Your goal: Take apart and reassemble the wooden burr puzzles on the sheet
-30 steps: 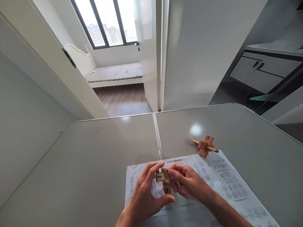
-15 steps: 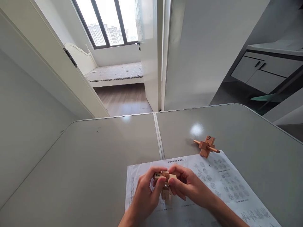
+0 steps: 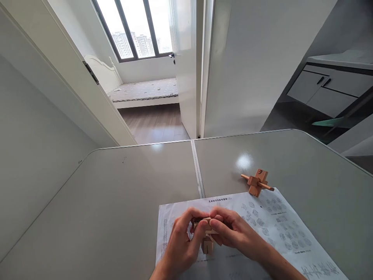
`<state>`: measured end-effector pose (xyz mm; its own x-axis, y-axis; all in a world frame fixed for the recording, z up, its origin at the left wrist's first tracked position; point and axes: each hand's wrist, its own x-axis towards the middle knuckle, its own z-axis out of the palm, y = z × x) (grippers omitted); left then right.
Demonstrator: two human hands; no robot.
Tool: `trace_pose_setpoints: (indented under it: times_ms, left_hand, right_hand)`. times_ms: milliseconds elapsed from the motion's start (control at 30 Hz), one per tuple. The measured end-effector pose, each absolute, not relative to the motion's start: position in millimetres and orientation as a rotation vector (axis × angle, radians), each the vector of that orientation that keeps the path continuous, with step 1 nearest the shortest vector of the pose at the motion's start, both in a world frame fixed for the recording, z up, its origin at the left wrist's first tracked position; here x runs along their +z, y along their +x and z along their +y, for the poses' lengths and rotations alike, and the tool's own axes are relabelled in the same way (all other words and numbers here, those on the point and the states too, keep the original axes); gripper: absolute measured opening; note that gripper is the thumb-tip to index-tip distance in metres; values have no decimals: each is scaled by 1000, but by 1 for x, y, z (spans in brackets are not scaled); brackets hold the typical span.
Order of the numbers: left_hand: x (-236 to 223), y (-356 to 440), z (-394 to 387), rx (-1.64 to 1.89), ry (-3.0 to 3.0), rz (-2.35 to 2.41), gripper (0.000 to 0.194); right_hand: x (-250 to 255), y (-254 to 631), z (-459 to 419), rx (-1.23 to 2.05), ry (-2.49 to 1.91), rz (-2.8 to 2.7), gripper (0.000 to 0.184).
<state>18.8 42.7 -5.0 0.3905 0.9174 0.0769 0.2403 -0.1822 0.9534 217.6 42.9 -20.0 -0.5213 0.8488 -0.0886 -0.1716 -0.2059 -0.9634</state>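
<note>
Both my hands grip a small wooden block puzzle (image 3: 206, 244) just above a printed instruction sheet (image 3: 271, 225). My left hand (image 3: 182, 243) wraps its fingers and thumb round the puzzle's left side. On the right side my right hand (image 3: 233, 233) pinches it with thumb and fingertips. Most of the puzzle is hidden by the fingers; only a notched lower piece shows.
A second wooden puzzle (image 3: 257, 182) with a thin rod through it lies at the sheet's far corner. The grey table (image 3: 116, 202) has a seam down its middle. Beyond it an open door (image 3: 186, 66) leads to a room with a bed (image 3: 140, 91).
My hands have closed tighter round the puzzle and sunk slightly toward me. The numbered face visible one second ago is now covered.
</note>
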Motion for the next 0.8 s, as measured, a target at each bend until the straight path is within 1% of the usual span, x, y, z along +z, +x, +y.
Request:
trace_pose_setpoints:
  times_ms: [167, 333, 567, 800]
  left_hand:
    - [-6, 20, 44, 891, 1574, 1040, 28]
    - [-8, 23, 46, 881, 1434, 951, 30]
    - [-8, 22, 44, 880, 1507, 1006, 26]
    - [-10, 25, 44, 919, 1517, 1080, 33]
  right_hand:
    - [-23, 214, 41, 1856, -828, -1246, 42]
    - [-27, 210, 41, 1825, -835, -1242, 41]
    - [-22, 212, 43, 1848, -854, -1254, 44]
    - [-20, 210, 42, 1887, -875, -1209, 48]
